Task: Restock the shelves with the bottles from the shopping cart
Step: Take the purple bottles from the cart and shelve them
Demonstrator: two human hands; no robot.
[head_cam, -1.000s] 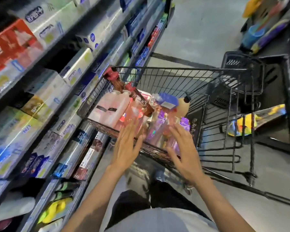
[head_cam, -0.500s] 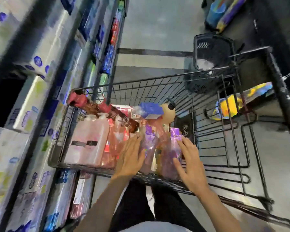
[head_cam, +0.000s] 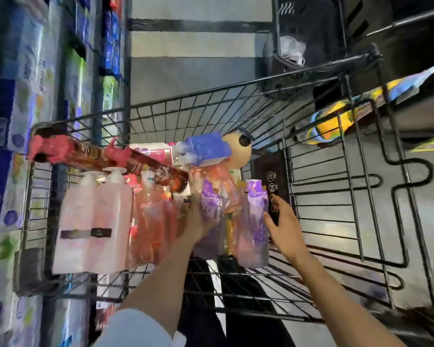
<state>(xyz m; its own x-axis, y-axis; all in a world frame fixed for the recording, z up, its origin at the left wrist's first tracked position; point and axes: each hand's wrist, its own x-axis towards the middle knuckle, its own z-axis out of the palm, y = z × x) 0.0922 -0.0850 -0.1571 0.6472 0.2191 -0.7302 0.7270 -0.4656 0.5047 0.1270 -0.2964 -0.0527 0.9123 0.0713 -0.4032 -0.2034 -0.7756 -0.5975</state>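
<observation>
Much of the view is smeared by motion blur: the boxed goods on the store shelves (head_cam: 23,121) running along the nine o'clock side are streaks of blue, white and green, and no label there can be read. The black wire shopping cart (head_cam: 211,108) fills the middle, its far rim at twelve o'clock and its near rim at six, where it crosses in front of the person's dark trousers. The bottles stand packed in the cart's nine o'clock half: two pale pink pump bottles (head_cam: 93,221) against the side wall, clear orange-red bottles (head_cam: 150,216) beside them, then two purple-labelled clear bottles. A long brown bottle with a red cap (head_cam: 105,156) lies tilted over their tops, and a blue-capped container (head_cam: 206,149) sits behind it; what lies underneath is hidden. The left hand (head_cam: 198,221) wraps the nearer purple-labelled bottle (head_cam: 211,204), but its fingertips are lost in blur between the bottles, so whether they are curled tight cannot be told. The right hand (head_cam: 283,221) lies against the three o'clock side of the other purple-labelled bottle (head_cam: 253,216), fingers straight and close together, thumb against the plastic. The cart's three o'clock half holds bare wire floor with open room. A dark plastic basket (head_cam: 308,41) stands beyond the cart at one o'clock, cut off by the top edge.
</observation>
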